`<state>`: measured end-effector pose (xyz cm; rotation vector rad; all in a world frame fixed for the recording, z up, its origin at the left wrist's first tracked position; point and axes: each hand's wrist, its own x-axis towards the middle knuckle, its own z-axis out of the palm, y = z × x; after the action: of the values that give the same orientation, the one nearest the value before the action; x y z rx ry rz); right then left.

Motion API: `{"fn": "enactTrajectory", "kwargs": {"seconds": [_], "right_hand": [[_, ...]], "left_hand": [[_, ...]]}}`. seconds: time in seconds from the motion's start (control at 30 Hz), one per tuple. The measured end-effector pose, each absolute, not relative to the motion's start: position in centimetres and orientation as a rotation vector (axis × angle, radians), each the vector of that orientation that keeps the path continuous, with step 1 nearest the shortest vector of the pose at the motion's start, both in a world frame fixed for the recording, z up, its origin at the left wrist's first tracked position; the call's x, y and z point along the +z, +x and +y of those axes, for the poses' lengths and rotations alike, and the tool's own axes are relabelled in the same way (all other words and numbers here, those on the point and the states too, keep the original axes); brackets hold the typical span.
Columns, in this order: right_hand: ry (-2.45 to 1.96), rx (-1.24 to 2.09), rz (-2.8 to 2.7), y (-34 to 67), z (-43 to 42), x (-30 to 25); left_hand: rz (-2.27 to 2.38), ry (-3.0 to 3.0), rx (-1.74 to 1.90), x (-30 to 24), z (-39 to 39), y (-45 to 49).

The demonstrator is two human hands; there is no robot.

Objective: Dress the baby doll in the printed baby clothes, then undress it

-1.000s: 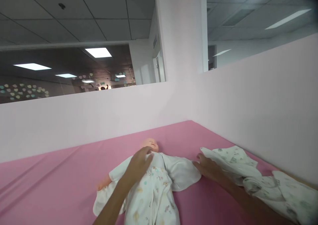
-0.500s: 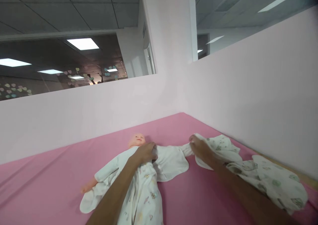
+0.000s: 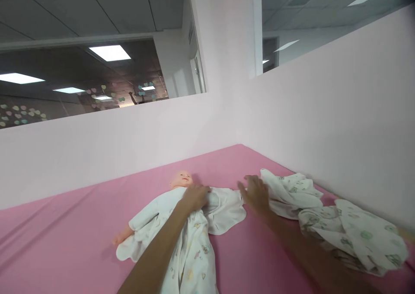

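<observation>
Bottom centre of frame: printed garment, white with small coloured figures, running off the lower edge; my left forearm slants up across it. Lower right: my other forearm, and beside it a bunched printed cloth, rumpled on the pink sheet.

Middle of frame: my left hand rests on the upper part of the garment, just below the doll's head. Fingers curled over; tips hidden, so I cannot tell whether they pinch the fabric. My right hand is at the outer end of the white sleeve, thumb and fingers apart; contact with the cuff unclear.

Doll lies face up, centre, head toward the wall. Its bare hand pokes from the other sleeve, left of centre. A second printed cloth lies right of my right hand, folded over itself.

Farther: pale wall meeting the sheet; the sheet's corner just right of centre. Upper left, window with lit ceiling panels and pastel hearts beyond. Upper right, another window.
</observation>
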<state>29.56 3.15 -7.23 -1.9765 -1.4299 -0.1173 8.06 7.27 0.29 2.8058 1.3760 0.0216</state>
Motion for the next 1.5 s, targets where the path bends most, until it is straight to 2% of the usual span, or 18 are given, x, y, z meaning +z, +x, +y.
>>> {"fn": "enactTrajectory", "kwargs": {"seconds": [0.17,0.5,0.63,0.9,1.33,1.5], "right_hand": [[-1.746,-0.076,-1.711,23.9,1.8,-8.0],[-1.991,-0.121,-1.790,25.1,0.8,-6.3],[-2.144,0.023,-1.705,25.7,0.8,-5.9],[-2.099,0.156,-1.671,26.4,1.3,-6.3],[-1.767,0.565,-1.335,29.0,4.0,-8.5],[-1.621,0.717,-1.287,29.2,4.7,-9.3]], "left_hand": [[1.410,2.909,0.044,-0.4,6.7,9.5],[1.342,2.957,0.070,-0.2,5.7,10.5],[1.314,2.963,0.055,-0.4,5.6,10.4],[1.238,3.023,0.007,-0.4,4.8,11.2],[1.203,3.006,0.051,-0.8,4.8,12.0],[1.145,2.860,0.225,0.2,4.5,11.0]]}}
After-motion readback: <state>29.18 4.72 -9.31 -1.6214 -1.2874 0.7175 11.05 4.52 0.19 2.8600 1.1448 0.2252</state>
